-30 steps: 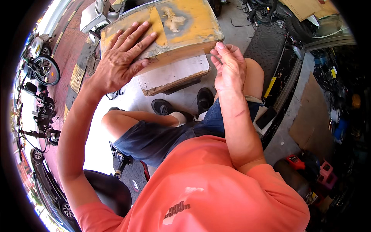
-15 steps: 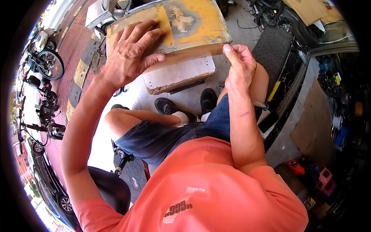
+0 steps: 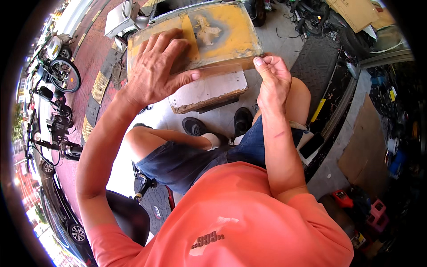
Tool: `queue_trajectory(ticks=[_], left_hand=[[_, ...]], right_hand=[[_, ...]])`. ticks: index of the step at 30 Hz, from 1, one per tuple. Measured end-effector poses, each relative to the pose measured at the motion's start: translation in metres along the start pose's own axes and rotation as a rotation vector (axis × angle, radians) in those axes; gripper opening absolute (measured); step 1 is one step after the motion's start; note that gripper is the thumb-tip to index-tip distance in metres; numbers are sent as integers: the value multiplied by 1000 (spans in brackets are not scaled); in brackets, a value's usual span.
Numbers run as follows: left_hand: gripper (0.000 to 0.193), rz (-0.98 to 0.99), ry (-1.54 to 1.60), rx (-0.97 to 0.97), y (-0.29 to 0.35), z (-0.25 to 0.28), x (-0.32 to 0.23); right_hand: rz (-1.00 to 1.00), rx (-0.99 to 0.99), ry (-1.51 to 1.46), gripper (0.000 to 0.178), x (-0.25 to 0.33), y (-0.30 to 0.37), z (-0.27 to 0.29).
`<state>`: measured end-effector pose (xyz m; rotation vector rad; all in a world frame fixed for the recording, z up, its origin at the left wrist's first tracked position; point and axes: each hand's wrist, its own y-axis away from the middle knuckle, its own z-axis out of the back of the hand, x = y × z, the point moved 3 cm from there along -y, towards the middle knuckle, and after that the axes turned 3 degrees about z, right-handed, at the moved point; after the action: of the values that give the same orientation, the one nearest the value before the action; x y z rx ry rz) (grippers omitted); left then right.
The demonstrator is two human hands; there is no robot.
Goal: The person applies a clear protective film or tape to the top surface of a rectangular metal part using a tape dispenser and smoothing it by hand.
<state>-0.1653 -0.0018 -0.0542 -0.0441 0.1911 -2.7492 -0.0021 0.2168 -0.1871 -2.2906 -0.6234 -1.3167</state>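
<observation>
Grey floor; yellow block beneath left fingers.

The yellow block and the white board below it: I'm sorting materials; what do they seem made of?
Yellow block: perhaps plastic sheet outside, worn semi-gloss with grey smears; its core is hidden.
White board: probably painted wood, matt; its chipped edge shows brown.

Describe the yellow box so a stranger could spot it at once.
From the coral shirt, look up past the white block. The box is above it in view, the left hand over its left part. Its yellow top, with a tan patch ringed in grey, sets it apart from that block.
</observation>
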Motion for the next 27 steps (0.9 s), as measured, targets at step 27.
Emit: queue_trajectory(ticks=[27], left_hand=[[84, -103, -156, -83, -32, -14, -34]], right_hand=[[79, 108, -59, 17, -11, -9, 3]])
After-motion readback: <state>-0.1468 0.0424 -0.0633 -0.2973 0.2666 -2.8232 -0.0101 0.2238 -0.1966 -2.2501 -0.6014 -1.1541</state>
